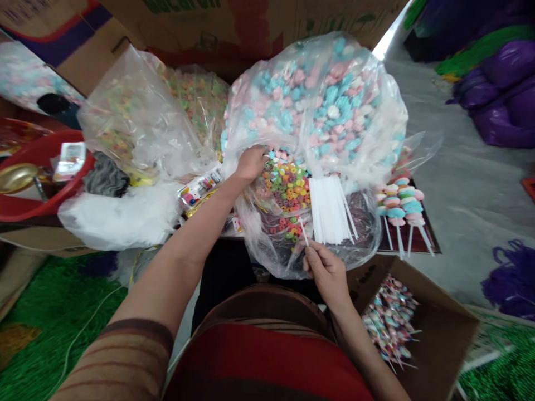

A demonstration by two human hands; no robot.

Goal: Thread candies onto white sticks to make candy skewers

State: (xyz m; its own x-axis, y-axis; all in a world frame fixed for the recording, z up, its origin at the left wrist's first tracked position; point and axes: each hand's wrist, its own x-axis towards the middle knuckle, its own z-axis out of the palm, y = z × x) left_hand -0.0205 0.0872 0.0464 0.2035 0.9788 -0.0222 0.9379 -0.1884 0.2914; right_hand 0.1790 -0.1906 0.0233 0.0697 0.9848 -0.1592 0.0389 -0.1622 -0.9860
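In the head view my right hand [325,270] pinches a thin white stick [304,231], which points up and away over the clear plastic bag. My left hand [252,161] reaches to the mouth of the large bag of pink, blue and white marshmallows [330,106]; its fingertips are mostly hidden, and I cannot see what they hold. Just right of that hand lie small ring-shaped candies [288,181] in yellow, orange, green and red. A bundle of white sticks [330,214] rests on the plastic beside them.
Finished-looking marshmallow skewers [403,203] lie at the table's right end. Below it, a cardboard box [447,334] holds several wrapped skewers [393,317]. On the left are a bag of colourful candies [129,111], a red basin [79,172] and crumpled white plastic [121,217].
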